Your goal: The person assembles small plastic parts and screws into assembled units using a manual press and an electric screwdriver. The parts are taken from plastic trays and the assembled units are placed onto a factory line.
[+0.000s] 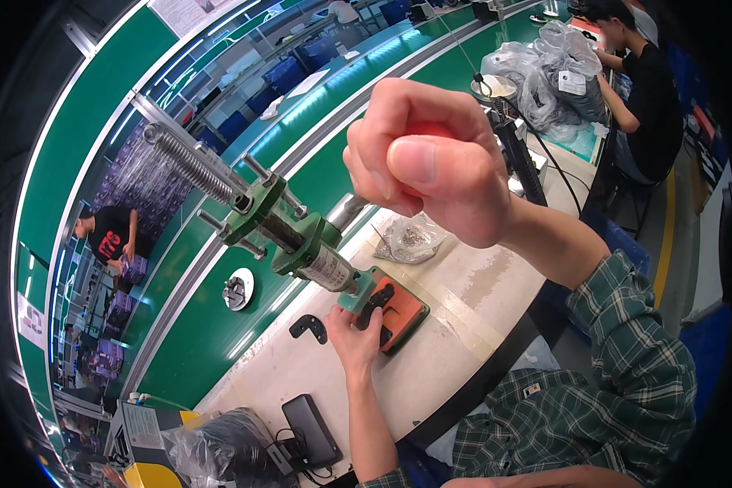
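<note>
- Black plastic part (376, 302) sits on the orange-and-green fixture (398, 313) at mid-bench, directly under the press tool's (289, 236) lower tip.
- Press tool's long axis runs from the spring at upper left down to the fixture at lower right, tilted rather than vertical.
- Left hand (356, 335) is the nearer hand: it rests on the bench, fingers curled onto the black plastic part and the fixture's near edge, steadying them.
- Second black plastic piece (308, 327) lies loose just left of that hand, apart from the fixture.
- Right hand (427, 154) is raised well above and right of the fixture, fist clenched around a red handle (431, 130), thumb on top.
- Clear bag of small parts (411, 238) lies behind the fixture.
</note>
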The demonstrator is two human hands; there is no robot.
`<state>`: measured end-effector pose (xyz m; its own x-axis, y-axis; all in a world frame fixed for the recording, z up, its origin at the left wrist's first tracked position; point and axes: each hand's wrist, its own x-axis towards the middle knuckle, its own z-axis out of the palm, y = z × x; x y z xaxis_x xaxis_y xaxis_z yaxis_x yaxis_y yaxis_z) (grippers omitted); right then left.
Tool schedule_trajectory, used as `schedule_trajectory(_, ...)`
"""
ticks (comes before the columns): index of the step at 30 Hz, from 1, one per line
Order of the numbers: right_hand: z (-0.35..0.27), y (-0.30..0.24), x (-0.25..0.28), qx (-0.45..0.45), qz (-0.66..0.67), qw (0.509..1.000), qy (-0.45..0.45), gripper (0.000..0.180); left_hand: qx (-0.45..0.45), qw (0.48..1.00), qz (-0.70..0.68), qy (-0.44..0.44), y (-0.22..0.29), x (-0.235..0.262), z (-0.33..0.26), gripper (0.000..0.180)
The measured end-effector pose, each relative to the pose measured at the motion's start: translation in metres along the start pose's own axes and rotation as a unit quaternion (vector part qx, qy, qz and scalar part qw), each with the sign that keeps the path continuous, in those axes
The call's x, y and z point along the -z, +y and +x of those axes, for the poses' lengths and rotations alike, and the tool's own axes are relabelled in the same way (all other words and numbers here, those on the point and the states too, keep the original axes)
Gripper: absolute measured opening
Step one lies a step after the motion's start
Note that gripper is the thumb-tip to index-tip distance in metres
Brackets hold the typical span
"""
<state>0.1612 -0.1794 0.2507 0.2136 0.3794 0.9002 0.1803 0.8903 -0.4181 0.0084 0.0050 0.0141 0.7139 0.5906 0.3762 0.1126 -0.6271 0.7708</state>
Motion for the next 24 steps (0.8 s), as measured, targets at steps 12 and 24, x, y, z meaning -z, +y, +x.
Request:
schedule_trajectory(12,-0.0004,0.0013,-0.0005,-0.001,0.007,1.0,0.0,0.018,-0.034,0.997,0.061,0.015,-0.006,-0.0018,0.0004,0.033)
schedule_trajectory(24,-0.0009,-0.0002,-0.0024,-0.009,0.005,1.0,0.005,0.017,-0.048,0.997,0.064,0.018,-0.0066,-0.0021,-0.0002,0.032)
